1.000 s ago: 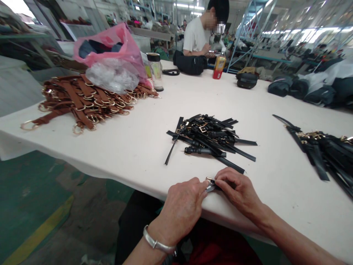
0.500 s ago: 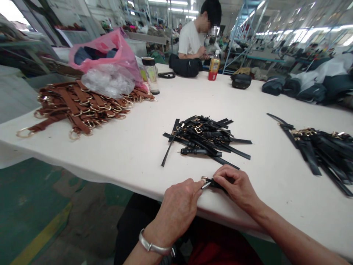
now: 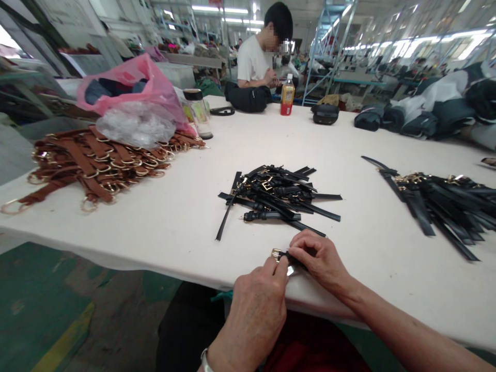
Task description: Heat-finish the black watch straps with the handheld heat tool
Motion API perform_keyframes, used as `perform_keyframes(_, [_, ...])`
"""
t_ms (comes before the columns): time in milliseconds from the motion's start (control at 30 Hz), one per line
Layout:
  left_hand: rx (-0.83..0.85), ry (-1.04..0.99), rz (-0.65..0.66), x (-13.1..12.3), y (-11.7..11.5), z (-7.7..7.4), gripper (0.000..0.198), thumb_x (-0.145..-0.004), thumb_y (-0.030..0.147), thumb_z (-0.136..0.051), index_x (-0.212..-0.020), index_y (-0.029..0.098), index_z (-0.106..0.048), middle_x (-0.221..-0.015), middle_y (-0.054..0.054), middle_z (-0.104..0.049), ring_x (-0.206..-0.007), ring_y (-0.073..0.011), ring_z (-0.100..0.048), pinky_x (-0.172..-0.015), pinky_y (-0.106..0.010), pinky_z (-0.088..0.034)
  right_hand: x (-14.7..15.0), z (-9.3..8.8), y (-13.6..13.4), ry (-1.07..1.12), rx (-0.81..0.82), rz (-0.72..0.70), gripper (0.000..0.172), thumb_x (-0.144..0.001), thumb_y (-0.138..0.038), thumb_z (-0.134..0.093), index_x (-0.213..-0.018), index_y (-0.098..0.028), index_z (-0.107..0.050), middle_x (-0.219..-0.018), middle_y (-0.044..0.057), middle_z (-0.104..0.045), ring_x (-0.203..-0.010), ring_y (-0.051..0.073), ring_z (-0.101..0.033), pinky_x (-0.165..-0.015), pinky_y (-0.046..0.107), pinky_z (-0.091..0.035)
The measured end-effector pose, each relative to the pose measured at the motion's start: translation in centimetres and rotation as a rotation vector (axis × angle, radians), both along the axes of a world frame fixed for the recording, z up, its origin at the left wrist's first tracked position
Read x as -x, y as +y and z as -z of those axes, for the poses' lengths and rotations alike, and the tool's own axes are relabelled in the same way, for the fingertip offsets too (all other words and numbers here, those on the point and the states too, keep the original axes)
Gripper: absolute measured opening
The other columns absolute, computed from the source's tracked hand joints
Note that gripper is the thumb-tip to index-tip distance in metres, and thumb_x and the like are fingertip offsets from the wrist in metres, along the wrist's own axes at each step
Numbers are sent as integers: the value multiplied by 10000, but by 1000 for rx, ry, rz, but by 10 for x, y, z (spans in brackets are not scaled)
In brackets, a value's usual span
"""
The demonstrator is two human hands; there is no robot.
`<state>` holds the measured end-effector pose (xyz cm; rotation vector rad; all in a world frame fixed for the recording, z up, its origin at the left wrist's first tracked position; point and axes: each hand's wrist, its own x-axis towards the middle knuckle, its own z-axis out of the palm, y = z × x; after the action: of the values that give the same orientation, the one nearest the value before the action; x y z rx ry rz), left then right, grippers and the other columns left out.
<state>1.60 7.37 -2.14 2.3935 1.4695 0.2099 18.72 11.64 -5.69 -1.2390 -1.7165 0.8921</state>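
Note:
Both my hands meet at the near edge of the white table (image 3: 186, 217). My left hand (image 3: 259, 305) pinches the gold buckle end of a short black strap (image 3: 282, 256). My right hand (image 3: 318, 261) is closed over the rest of that strap, which is mostly hidden under its fingers. Just beyond my hands lies a loose pile of black straps with gold buckles (image 3: 277, 199).
A second heap of black straps (image 3: 437, 204) lies at the right. Brown straps with gold rings (image 3: 93, 163) and a pink plastic bag (image 3: 132, 95) sit far left, beside a jar (image 3: 199, 113). A person in a white shirt (image 3: 253, 59) sits at the far side, near a bottle (image 3: 287, 95) and dark bags.
My view has shifted, so everything sits lower and more to the left. My left hand has moved in under the buckle; both hands keep hold of the same strap.

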Motion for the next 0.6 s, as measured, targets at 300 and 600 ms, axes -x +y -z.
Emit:
perform_keyframes(300, [-16, 30, -2, -4, 1, 9, 369, -901, 96, -331, -1212, 206, -496, -1038, -67, -652, -752, -230, -645, -617, -340, -501, -1, 3, 1, -53, -3, -40, 229, -845, -253, -547, -632, -170, -547, -735, 17, -586, -687, 122, -543, -679, 254, -449])
perform_keyframes(600, [-57, -61, -39, 29, 8, 1, 335, -959, 239, -325, -1242, 251, -504, -962, -11, -664, -807, -160, -643, -719, -256, -492, -34, -39, -16, 23, 116, -36, 287, -843, -359, -557, -624, -173, -540, -691, 13, -569, -646, 124, -515, -619, 245, -433])
